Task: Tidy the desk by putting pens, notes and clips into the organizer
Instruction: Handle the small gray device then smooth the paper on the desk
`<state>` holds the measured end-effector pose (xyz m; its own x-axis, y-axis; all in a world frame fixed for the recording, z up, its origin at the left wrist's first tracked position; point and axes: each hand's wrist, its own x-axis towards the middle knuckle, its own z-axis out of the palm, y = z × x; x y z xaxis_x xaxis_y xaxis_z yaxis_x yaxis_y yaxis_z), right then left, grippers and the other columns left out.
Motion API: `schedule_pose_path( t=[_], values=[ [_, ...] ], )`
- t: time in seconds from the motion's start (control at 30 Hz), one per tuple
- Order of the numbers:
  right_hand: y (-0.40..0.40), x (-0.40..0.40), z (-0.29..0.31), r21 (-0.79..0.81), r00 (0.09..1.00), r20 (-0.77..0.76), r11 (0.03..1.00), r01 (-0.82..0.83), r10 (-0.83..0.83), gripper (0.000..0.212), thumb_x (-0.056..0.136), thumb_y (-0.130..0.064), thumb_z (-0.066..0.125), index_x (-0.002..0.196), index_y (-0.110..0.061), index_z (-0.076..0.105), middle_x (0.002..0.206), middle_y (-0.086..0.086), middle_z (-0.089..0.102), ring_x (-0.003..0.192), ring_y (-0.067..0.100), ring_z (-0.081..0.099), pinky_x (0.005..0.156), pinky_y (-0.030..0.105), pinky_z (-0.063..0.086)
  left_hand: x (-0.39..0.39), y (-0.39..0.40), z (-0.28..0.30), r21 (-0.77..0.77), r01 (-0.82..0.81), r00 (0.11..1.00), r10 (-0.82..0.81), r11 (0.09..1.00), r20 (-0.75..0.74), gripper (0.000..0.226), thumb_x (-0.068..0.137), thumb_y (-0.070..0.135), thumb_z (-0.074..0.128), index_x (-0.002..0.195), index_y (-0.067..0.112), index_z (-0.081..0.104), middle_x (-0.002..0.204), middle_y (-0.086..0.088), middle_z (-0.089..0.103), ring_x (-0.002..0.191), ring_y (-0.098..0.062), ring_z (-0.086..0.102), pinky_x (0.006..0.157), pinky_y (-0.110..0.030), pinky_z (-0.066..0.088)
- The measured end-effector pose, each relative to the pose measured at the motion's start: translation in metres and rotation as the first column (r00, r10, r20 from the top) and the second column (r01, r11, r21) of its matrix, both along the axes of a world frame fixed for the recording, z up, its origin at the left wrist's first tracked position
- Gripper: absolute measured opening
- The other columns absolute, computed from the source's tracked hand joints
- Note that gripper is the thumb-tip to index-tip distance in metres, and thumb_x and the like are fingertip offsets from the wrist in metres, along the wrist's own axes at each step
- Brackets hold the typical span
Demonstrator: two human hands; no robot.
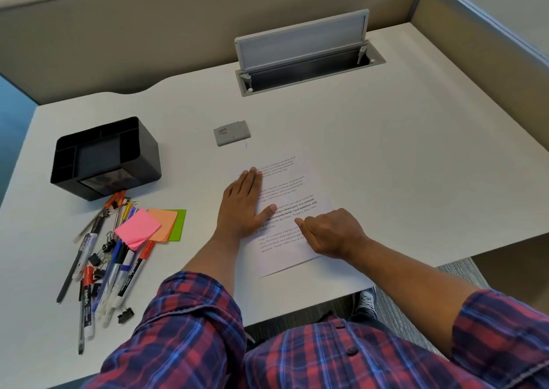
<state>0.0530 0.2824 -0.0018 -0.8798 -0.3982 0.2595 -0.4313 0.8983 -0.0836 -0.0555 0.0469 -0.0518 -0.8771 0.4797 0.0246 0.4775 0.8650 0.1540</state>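
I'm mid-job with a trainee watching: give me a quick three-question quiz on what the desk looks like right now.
1. True or false: the black organizer already holds the pens.
2. Which sticky note lies on top of the stack: A) green, B) pink, C) orange?
3. What does the left hand rest on?

Key:
1. False; the compartments in view hold no pens, which lie loose on the desk in front of it, mixed with binder clips.
2. B; the pink note overlaps the orange note and the green one.
3. The printed sheet, with flat fingers; the right hand rests on it too, fingers curled.
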Motion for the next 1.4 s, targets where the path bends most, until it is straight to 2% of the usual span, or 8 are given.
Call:
schedule_pose_path(
  t=[0.13,0.37,0.67,0.87,1.0,1.1,1.3,1.4],
  values=[
    [-0.001,-0.003,-0.001,-0.015,1.000,-0.003,1.000,0.015,-0.015,0.050,0.103,-0.036,0.036,0.057,-0.018,0.046,0.041,-0.002,0.047,0.029,0.020,0.037,0.035,0.023,0.035,0.001,0.000,0.001,0.009,0.008,1.000,-0.008,1.000,-0.001,0.094,0.091,0.077,0.019,0.161,0.014,0.015,0.168,-0.004,0.013,0.155,-0.022,0.012,0.122,-0.043,0.021],
    [0.000,0.003,-0.005,-0.040,1.000,-0.005,0.999,0.002,-0.002,0.051,0.104,-0.036,0.034,0.057,-0.019,0.045,0.042,-0.003,0.046,0.029,0.019,0.037,0.035,0.022,0.033,0.001,0.001,0.002,-0.016,0.001,1.000,-0.001,1.000,0.009,0.093,0.091,0.075,0.019,0.161,0.014,0.012,0.169,-0.004,0.010,0.156,-0.021,0.009,0.123,-0.042,0.019],
    [-0.003,-0.006,0.018,0.009,0.986,0.164,1.000,0.002,-0.004,0.053,0.105,-0.046,0.018,0.063,-0.022,0.040,0.053,-0.004,0.052,0.043,0.018,0.043,0.046,0.022,0.018,0.001,0.001,0.003,-0.020,0.002,1.000,-0.001,1.000,0.018,0.095,0.090,0.076,0.018,0.161,0.014,0.012,0.169,-0.005,0.010,0.155,-0.022,0.010,0.123,-0.043,0.019],
    [0.013,-0.027,0.028,-0.202,0.968,0.080,0.947,0.251,-0.239,0.063,0.101,-0.053,0.022,0.063,-0.018,0.059,0.064,-0.011,0.072,0.056,0.018,0.066,0.053,0.028,0.048,0.000,0.001,0.002,-0.025,-0.001,1.000,0.002,1.000,0.024,0.095,0.090,0.077,0.018,0.161,0.014,0.012,0.169,-0.005,0.010,0.155,-0.022,0.010,0.123,-0.044,0.020],
    [0.024,-0.048,0.035,-0.273,0.932,0.134,0.892,0.361,-0.337,0.066,0.100,-0.055,0.024,0.062,-0.017,0.062,0.062,-0.013,0.070,0.059,0.016,0.065,0.060,0.031,0.051,0.000,0.001,0.003,-0.026,0.002,1.000,-0.002,1.000,0.024,0.094,0.091,0.076,0.018,0.161,0.014,0.011,0.169,-0.005,0.008,0.156,-0.022,0.009,0.123,-0.043,0.018],
    [0.025,-0.054,0.032,-0.262,0.922,0.125,0.884,0.386,-0.366,0.063,0.100,-0.053,0.026,0.058,-0.014,0.051,0.050,-0.014,0.056,0.052,0.020,0.056,0.056,0.030,0.047,0.001,0.001,0.004,-0.023,0.005,1.000,-0.004,1.000,0.017,0.094,0.091,0.076,0.019,0.161,0.014,0.013,0.169,-0.005,0.010,0.155,-0.022,0.010,0.122,-0.042,0.018],
    [0.016,-0.074,0.032,-0.248,0.934,0.155,0.902,0.352,-0.322,0.062,0.101,-0.054,0.026,0.063,-0.018,0.060,0.058,-0.018,0.065,0.052,0.011,0.057,0.059,0.029,0.051,-0.004,0.003,0.011,-0.019,0.001,1.000,0.000,1.000,0.026,0.095,0.088,0.075,0.031,0.159,0.014,0.020,0.167,-0.006,0.019,0.153,-0.025,0.019,0.120,-0.044,0.023],
    [0.006,-0.087,0.039,-0.294,0.939,0.172,0.894,0.337,-0.297,0.050,0.103,-0.050,0.033,0.068,-0.026,0.060,0.074,-0.019,0.073,0.061,0.009,0.063,0.063,0.028,0.052,-0.007,0.005,0.015,0.017,0.010,1.000,-0.010,1.000,0.014,0.091,0.089,0.075,0.033,0.155,0.012,0.028,0.163,-0.009,0.027,0.149,-0.027,0.027,0.117,-0.044,0.027]
  ],
)
